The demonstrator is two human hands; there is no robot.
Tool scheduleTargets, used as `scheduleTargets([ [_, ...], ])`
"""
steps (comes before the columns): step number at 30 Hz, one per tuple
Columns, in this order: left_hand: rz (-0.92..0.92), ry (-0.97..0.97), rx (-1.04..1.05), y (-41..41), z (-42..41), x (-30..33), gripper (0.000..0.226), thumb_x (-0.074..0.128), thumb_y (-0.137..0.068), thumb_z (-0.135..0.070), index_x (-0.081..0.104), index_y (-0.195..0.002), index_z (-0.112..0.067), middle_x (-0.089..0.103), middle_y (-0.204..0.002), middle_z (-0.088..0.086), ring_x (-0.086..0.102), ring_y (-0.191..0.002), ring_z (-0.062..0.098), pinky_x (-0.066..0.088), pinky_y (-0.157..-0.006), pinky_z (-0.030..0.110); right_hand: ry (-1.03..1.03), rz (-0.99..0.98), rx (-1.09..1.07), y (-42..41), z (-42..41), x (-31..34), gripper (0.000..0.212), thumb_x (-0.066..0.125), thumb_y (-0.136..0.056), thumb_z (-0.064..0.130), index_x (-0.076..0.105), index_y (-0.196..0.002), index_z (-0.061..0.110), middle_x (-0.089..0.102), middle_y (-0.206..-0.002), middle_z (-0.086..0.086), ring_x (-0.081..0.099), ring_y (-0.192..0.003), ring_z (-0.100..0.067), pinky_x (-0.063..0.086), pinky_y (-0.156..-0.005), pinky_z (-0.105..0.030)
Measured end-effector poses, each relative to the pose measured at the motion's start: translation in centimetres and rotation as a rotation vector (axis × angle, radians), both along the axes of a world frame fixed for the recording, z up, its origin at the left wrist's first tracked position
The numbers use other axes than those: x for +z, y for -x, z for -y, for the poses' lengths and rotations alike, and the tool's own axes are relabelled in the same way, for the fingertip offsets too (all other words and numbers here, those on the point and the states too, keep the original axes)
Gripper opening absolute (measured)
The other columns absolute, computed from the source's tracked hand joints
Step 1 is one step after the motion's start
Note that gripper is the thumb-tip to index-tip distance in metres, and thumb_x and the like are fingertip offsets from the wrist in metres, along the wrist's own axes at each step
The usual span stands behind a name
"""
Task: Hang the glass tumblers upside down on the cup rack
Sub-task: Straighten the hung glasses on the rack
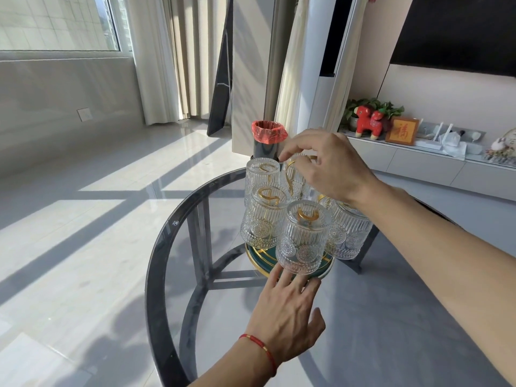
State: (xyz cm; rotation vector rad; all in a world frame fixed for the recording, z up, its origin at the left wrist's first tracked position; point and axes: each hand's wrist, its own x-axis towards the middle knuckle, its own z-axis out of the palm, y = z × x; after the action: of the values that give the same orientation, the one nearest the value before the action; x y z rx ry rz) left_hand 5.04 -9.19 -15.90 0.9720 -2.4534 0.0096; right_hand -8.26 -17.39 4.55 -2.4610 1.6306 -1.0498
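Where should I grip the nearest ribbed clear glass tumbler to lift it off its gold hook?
Grip the nearest ribbed glass tumbler around its side wall, coming from the near side. It hangs upside down with its base up over the gold hook, so probably lift it straight up. The left hand is already just below it.

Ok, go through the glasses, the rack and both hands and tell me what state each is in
Ribbed clear glass tumblers: upside down on rack.
Gold wire cup rack with green round base: loaded, resting on table.
Round smoked-glass table: holding rack.
Right hand: at a rear tumbler, grip unclear.
Left hand: open, fingertips at base.
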Motion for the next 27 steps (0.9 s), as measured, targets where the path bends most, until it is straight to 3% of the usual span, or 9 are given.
scheduleTargets([
  [2, 0.004, 0.002, 0.002, 0.0, 0.0, 0.0, 0.042, 0.055, -0.085, -0.040, 0.063, -0.119, -0.018, 0.062, -0.121, 0.002, 0.052, -0.118, 0.027, 0.035, -0.118, 0.046, 0.065, -0.006, 0.034, 0.4, -1.5, -0.1, 0.025, 0.058, -0.090, 0.007, 0.081, -0.097, 0.015, 0.073, -0.098, 0.003, 0.062, -0.089, -0.005, 0.038, -0.074, -0.008],
  [4, 0.005, 0.007, 0.004, 0.0, 0.0, 0.0, 0.040, 0.055, -0.085, -0.040, 0.064, -0.117, -0.017, 0.062, -0.119, 0.002, 0.052, -0.117, 0.028, 0.034, -0.118, 0.045, 0.054, -0.070, 0.074, 0.4, -3.0, -0.4, 0.027, 0.055, -0.090, 0.016, 0.080, -0.101, 0.017, 0.072, -0.098, 0.004, 0.062, -0.087, -0.003, 0.046, -0.080, -0.019],
  [6, 0.009, 0.004, 0.005, 0.1, 0.0, 0.0, 0.040, 0.055, -0.085, -0.040, 0.063, -0.118, -0.018, 0.061, -0.119, 0.002, 0.052, -0.117, 0.028, 0.035, -0.117, 0.045, -0.031, -0.190, 0.090, 0.1, -4.2, -1.0, 0.036, 0.050, -0.089, 0.027, 0.076, -0.113, 0.021, 0.072, -0.111, 0.004, 0.064, -0.104, -0.014, 0.051, -0.094, -0.038],
  [8, 0.012, 0.004, 0.010, 0.1, 0.0, 0.1, 0.040, 0.054, -0.085, -0.040, 0.063, -0.118, -0.018, 0.061, -0.118, 0.002, 0.052, -0.116, 0.028, 0.036, -0.116, 0.044, -0.156, -0.313, 0.089, -0.3, -5.0, -1.7, 0.049, 0.046, -0.089, 0.036, 0.067, -0.132, 0.029, 0.066, -0.129, 0.004, 0.058, -0.122, -0.018, 0.046, -0.105, -0.046],
  [10, 0.013, 0.002, 0.008, 0.1, 0.0, 0.0, 0.040, 0.054, -0.085, -0.040, 0.064, -0.117, -0.018, 0.061, -0.117, 0.002, 0.052, -0.113, 0.029, 0.036, -0.114, 0.043, -0.269, -0.402, 0.057, -0.5, -5.4, -2.1, 0.061, 0.040, -0.087, 0.047, 0.052, -0.146, 0.039, 0.055, -0.146, 0.004, 0.050, -0.134, -0.020, 0.041, -0.111, -0.048],
  [13, 0.009, -0.004, 0.005, 0.0, 0.0, 0.0, 0.040, 0.054, -0.085, -0.039, 0.063, -0.118, -0.017, 0.061, -0.119, 0.003, 0.052, -0.114, 0.029, 0.036, -0.115, 0.045, -0.367, -0.437, 0.019, -0.9, -5.4, -2.3, 0.068, 0.034, -0.084, 0.057, 0.039, -0.151, 0.051, 0.038, -0.164, 0.003, 0.039, -0.147, -0.022, 0.033, -0.119, -0.046],
  [19, 0.001, 0.001, 0.002, 0.0, 0.1, -0.1, 0.040, 0.053, -0.086, -0.039, 0.063, -0.118, -0.017, 0.061, -0.119, 0.003, 0.052, -0.115, 0.029, 0.034, -0.116, 0.045, -0.374, -0.460, 0.037, -1.8, -5.1, -2.2, 0.072, 0.031, -0.082, 0.061, 0.037, -0.154, 0.051, 0.037, -0.164, 0.004, 0.035, -0.148, -0.019, 0.029, -0.119, -0.049],
  [27, -0.011, 0.012, 0.002, 0.0, 0.1, -0.2, 0.039, 0.056, -0.084, -0.039, 0.064, -0.115, -0.017, 0.062, -0.114, 0.002, 0.050, -0.112, 0.028, 0.031, -0.116, 0.042, -0.347, -0.482, 0.044, -2.8, -4.9, -2.5, 0.067, 0.043, -0.091, 0.055, 0.036, -0.156, 0.046, 0.034, -0.162, 0.000, 0.031, -0.148, -0.023, 0.024, -0.119, -0.047],
])
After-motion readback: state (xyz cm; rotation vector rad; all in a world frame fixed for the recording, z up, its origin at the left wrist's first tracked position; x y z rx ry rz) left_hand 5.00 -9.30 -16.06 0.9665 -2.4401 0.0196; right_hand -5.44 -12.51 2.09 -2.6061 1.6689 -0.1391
